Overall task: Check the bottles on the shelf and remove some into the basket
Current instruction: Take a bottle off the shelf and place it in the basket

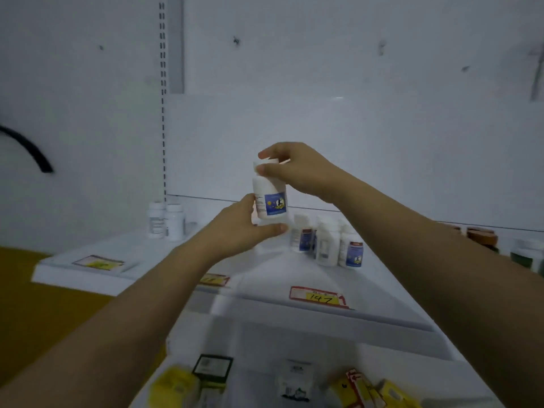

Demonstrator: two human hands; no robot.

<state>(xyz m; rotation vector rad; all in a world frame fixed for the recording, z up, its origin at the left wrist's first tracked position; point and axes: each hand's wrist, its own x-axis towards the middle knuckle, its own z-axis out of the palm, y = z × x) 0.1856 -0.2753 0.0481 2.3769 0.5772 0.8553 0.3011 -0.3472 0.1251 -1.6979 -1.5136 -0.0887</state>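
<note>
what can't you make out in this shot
1. Head view: cap of the held bottle, mostly covered by the right hand; its base, by the left hand.
2. Its label text: too blurred and small.
3. Dark bottles at the right: cut off by the frame edge.
4. The basket: out of view.

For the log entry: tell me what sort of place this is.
Probably a pharmacy or shop aisle: white pill bottles stand grouped on a white shelf, a price tag marked 147 sits on its front edge, and boxed goods lie below.
</note>
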